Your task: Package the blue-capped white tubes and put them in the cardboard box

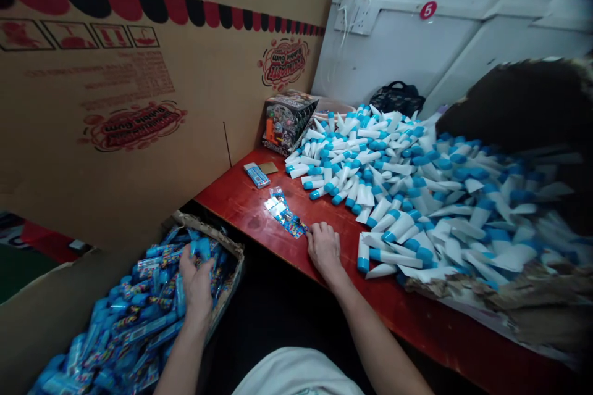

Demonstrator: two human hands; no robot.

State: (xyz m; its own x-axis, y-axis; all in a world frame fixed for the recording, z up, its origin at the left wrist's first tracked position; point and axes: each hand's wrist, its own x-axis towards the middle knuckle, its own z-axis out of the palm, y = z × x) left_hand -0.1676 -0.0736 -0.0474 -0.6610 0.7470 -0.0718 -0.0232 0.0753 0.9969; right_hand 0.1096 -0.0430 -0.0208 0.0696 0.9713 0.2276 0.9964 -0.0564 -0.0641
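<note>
My left hand is over the blue-wrapped packets in an open carton at the lower left. Its thumb and fingers are apart around a blue-capped packet near the carton's far end; whether it grips that one is unclear. On the red table, my right hand has its fingers curled at the near end of a shiny printed wrapper, pinching its edge. To the right of that hand lies a large pile of white tubes with blue caps.
A large printed cardboard box stands at the left. Small blue packs lie on the red table. Behind them are a dark printed box, a pink basin and a black bag. Torn cardboard edges the right side.
</note>
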